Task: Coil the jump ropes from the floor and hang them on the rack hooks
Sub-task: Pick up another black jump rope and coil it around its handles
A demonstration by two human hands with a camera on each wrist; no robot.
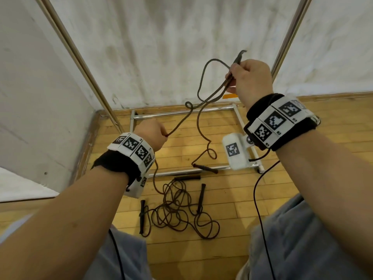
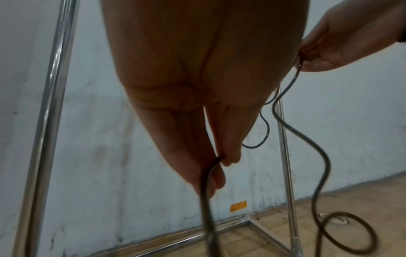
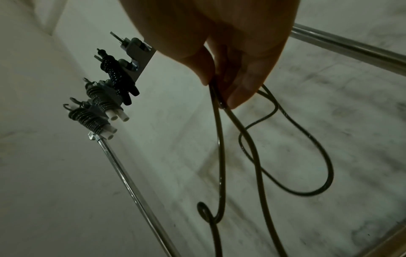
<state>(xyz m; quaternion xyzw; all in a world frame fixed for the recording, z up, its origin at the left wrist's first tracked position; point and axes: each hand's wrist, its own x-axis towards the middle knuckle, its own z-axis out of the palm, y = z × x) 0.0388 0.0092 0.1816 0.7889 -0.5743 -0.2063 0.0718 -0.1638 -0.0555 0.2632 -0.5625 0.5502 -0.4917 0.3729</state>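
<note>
- One dark jump rope [image 1: 198, 116] is held off the floor between both hands, so that its slack can be gathered into loops
- The right hand [image 1: 249, 77] is raised and closed on several gathered strands, seemingly so the loops made so far cannot slip out
- The left hand [image 1: 150, 135] is held lower and pinches a single strand between thumb and fingers, probably to feed the next length across
- One handle [image 1: 205, 168] of this rope lies on the wooden floor [image 1: 282, 178] against the rack's base bar, the cord rising from it to the raised hand
- A tangled pile of rope [image 1: 177, 211] is left on the floor near the feet; three handles can be counted around it, so at least two ropes are judged to lie there
- In the right wrist view three coiled ropes [image 3: 103, 100] are seen already hung on the rack hooks [image 3: 131, 53], two with white handle ends and one black
- Two slanted rack poles [image 1: 80, 59] are seen against the wall
</note>
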